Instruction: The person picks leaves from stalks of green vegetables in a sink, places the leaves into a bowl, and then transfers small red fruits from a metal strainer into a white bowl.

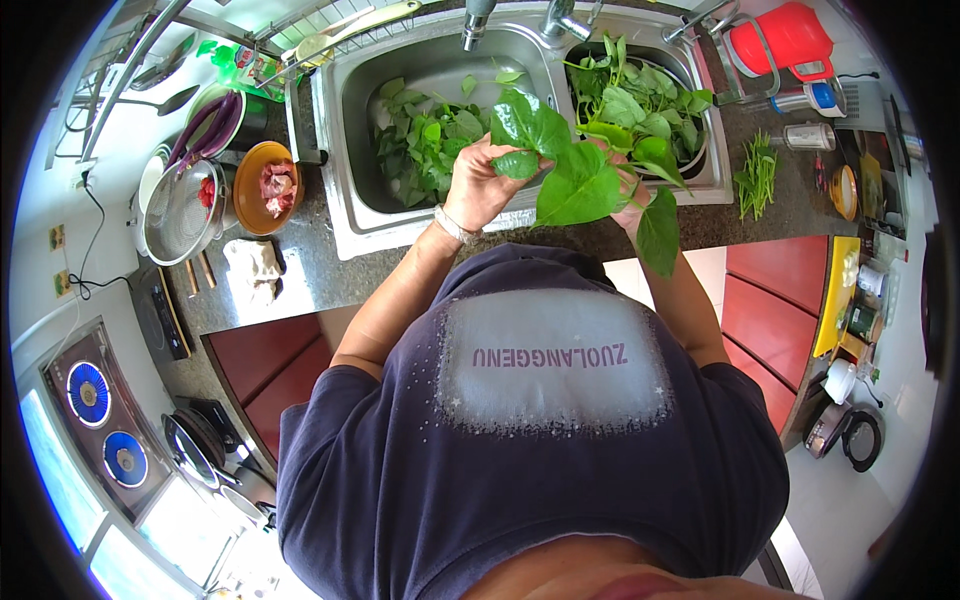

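Observation:
Over the front rim of the steel double sink (pixel 330 217), my left hand (pixel 482 184) pinches large green leaves (pixel 529 127) between thumb and fingers. My right hand (pixel 628 193) is closed around the stem side of a leafy green sprig (pixel 581 184), partly hidden behind its leaves. Loose picked leaves (pixel 431 146) lie in the large left basin. A heap of leafy stems (pixel 637 97) fills a round container in the smaller right basin. Cut green stems (pixel 756 176) lie on the counter right of the sink.
Left of the sink stand an orange bowl of raw meat (pixel 247 187), a mesh strainer (pixel 180 214), purple eggplants (pixel 217 127) and a crumpled white cloth (pixel 253 266). A faucet (pixel 566 22) rises behind the basins. A red pitcher (pixel 780 37) and a glass (pixel 810 136) stand at the right.

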